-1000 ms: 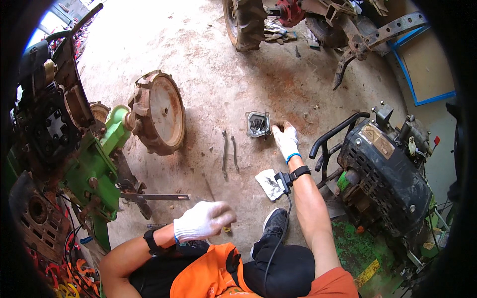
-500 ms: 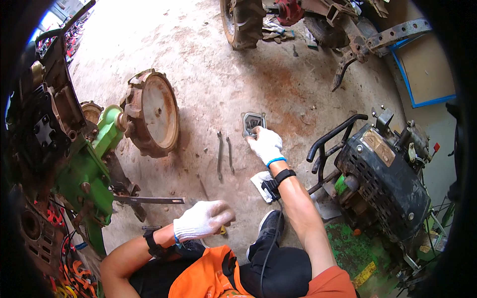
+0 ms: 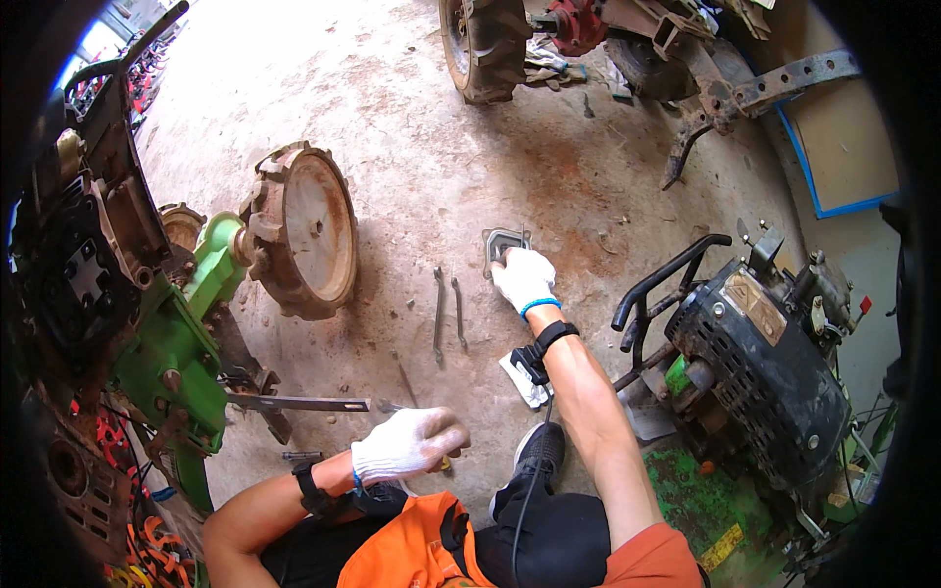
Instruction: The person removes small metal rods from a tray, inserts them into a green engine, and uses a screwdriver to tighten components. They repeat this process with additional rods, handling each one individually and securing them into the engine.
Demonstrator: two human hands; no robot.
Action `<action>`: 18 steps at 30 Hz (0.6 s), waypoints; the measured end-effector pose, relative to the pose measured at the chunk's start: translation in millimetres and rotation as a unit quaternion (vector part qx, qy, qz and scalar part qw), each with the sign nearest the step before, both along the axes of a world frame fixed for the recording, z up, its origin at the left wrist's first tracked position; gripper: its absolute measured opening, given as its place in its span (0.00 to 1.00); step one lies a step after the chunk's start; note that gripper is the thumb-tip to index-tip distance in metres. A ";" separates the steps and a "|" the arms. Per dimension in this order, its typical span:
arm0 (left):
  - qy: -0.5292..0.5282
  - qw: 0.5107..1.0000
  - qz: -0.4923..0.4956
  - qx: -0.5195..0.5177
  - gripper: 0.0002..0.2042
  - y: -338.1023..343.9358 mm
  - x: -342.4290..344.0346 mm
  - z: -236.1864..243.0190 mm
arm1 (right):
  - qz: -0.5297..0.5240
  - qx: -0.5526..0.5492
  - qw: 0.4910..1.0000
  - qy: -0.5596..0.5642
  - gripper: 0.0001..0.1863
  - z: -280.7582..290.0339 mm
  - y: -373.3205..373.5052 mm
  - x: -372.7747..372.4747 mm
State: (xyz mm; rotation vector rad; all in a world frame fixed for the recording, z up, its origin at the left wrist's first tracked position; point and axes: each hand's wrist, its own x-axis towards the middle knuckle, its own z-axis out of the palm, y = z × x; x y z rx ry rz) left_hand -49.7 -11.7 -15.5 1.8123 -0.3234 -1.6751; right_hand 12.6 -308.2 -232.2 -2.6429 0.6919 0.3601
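Note:
My right hand (image 3: 524, 277), in a white glove, reaches forward and rests its fingers in a small grey metal tray (image 3: 500, 239) on the concrete floor. Whether it grips anything inside is hidden. My left hand (image 3: 410, 442), also gloved, is closed around a small tool with a yellowish handle, held near my knee. Two long wrenches (image 3: 448, 312) lie side by side on the floor just left of my right hand. A flat metal bar (image 3: 294, 403) sticks out from the green machine toward my left hand.
A green tiller frame (image 3: 172, 343) with a rusty lugged iron wheel (image 3: 299, 230) stands at left. A black engine (image 3: 760, 358) with a black tube guard sits at right. A rubber tyre (image 3: 482, 44) and rusty implement parts lie at the far side. A white rag (image 3: 524, 377) lies under my right forearm.
My right hand has stayed at the grey tray while my head shifted, sliding the scene slightly left and down. My left hand has kept its place and grip.

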 end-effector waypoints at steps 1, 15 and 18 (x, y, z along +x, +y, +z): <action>-0.003 1.000 -0.004 0.002 0.23 -0.2 0.2 0.2 | 0.004 -0.001 1.000 -0.010 0.22 -1.0 -0.2 0.8; 0.012 1.000 -0.004 0.008 0.23 -5.6 -1.3 -0.5 | -0.012 0.013 1.000 -0.019 0.17 -1.6 0.1 2.9; -0.015 1.000 0.010 -0.003 0.22 1.3 -0.2 -7.5 | -0.004 -0.012 0.998 -0.063 0.15 17.1 7.9 -0.7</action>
